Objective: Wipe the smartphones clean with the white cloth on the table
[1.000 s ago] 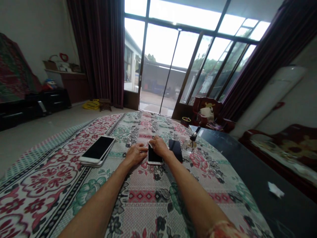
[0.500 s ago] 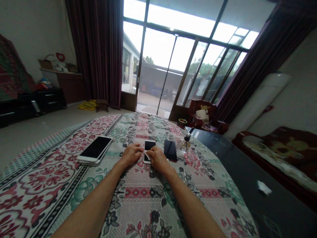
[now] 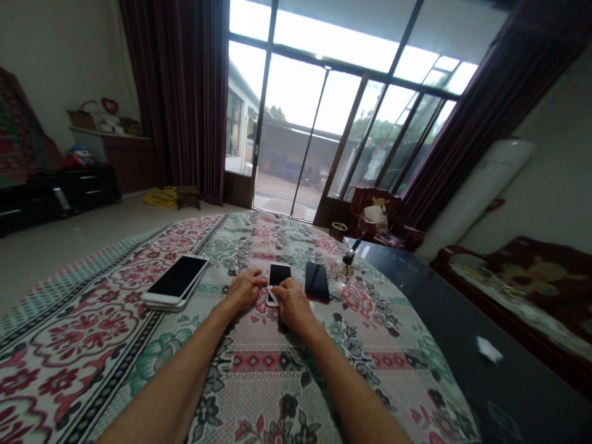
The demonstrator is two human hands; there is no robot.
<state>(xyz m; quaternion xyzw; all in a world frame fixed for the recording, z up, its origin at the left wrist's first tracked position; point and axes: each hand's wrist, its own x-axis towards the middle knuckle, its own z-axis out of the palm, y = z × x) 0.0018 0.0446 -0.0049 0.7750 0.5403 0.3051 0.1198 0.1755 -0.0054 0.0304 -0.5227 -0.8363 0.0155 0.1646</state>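
Note:
A white-framed smartphone [image 3: 280,272] with a dark screen lies flat on the patterned tablecloth [image 3: 259,394]. My left hand [image 3: 245,291] rests on the cloth at the phone's left side, its fingers stretched out to the phone's edge. Over the lower part of the screen is my right hand [image 3: 293,303], fingers pinched together and pressed down. Something small and whitish shows at those fingertips, too small to name. A dark phone with a red edge [image 3: 317,282] lies just to the right. Farther left, a large white phone or tablet [image 3: 178,277] rests on another pale slab.
Right of the dark phone stands a clear glass container [image 3: 345,271] with a dark-bristled brush [image 3: 351,253]. A dark glossy table [image 3: 430,308] adjoins on the right, bearing a crumpled white tissue [image 3: 489,349]. Beyond are a carved wooden chair [image 3: 377,216] and glass doors [image 3: 296,142].
My right hand has shifted slightly downward on the phone's screen, still pinched. My left hand stays beside the phone. The whole view has moved slightly.

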